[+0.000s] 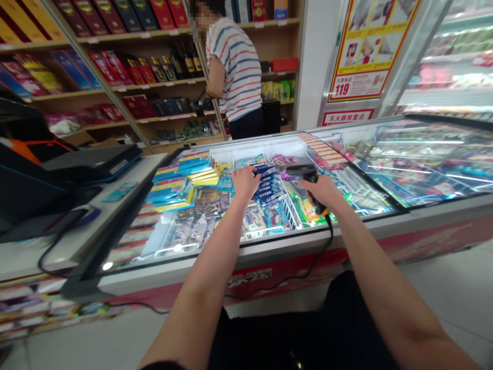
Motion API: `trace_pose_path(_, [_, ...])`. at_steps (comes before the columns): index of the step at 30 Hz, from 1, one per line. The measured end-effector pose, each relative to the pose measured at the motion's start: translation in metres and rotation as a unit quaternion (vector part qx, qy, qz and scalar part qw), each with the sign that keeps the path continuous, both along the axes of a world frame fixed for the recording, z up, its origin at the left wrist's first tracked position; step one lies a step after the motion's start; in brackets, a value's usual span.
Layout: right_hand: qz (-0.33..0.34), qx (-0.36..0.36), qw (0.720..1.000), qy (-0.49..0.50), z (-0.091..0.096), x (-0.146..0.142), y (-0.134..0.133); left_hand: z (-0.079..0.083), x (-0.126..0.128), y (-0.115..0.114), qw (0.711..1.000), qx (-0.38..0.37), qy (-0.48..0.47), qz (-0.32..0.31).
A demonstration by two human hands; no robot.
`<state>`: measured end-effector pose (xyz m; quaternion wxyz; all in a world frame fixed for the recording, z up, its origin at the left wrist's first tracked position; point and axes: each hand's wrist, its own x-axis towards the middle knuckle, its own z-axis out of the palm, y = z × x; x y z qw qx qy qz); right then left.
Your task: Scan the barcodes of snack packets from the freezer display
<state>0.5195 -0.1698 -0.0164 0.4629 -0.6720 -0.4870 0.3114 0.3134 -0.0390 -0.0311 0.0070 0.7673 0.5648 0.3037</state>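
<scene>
My right hand [321,192] is wrapped around the grip of a black and yellow barcode scanner [302,169]. The scanner's head points left, above the glass, and its cable [327,241] hangs over the freezer's front edge. My left hand [245,182] has its fingers curled at the left end of a row of dark blue Halls candy packs [268,187], pinching the end of a pack near the top; the fingertips are partly hidden. Left of that hand, blue and yellow packets [179,180] lie fanned out in stacks on the glass lid.
The glass-topped chest freezer [215,254] holds bagged goods in wire baskets. A counter [115,200] with dark equipment adjoins on the left. Behind the freezer, a person in a striped shirt [239,67] stands by shelves of boxes and bottles. Orange-striped packs [321,149] lie toward the back.
</scene>
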Motion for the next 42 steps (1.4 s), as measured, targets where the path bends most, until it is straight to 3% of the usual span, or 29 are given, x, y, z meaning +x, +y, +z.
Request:
trace_pose_path(6, [0.032, -0.015, 0.999, -0.04, 0.0, -0.021, 0.015, -0.004, -0.002, 0.003, 0.995, -0.001, 0.1, 0.007])
trace_pose_path(14, [0.031, -0.023, 0.998, -0.051, -0.008, -0.022, 0.021, -0.006, 0.001, 0.005, 0.991, -0.016, 0.124, -0.038])
trace_pose_path(22, [0.022, -0.025, 0.999, -0.043, -0.001, -0.02, 0.013, -0.003, 0.004, 0.005, 0.994, -0.042, 0.043, -0.088])
trace_pose_path(32, [0.005, 0.005, 1.0, -0.017, -0.011, -0.006, 0.008, 0.0, 0.01, 0.002, 0.99, -0.069, -0.084, -0.091])
trace_pose_path(42, [0.003, -0.003, 1.0, -0.01, -0.007, -0.007, -0.001, -0.004, 0.012, 0.001, 0.987, -0.088, -0.102, -0.091])
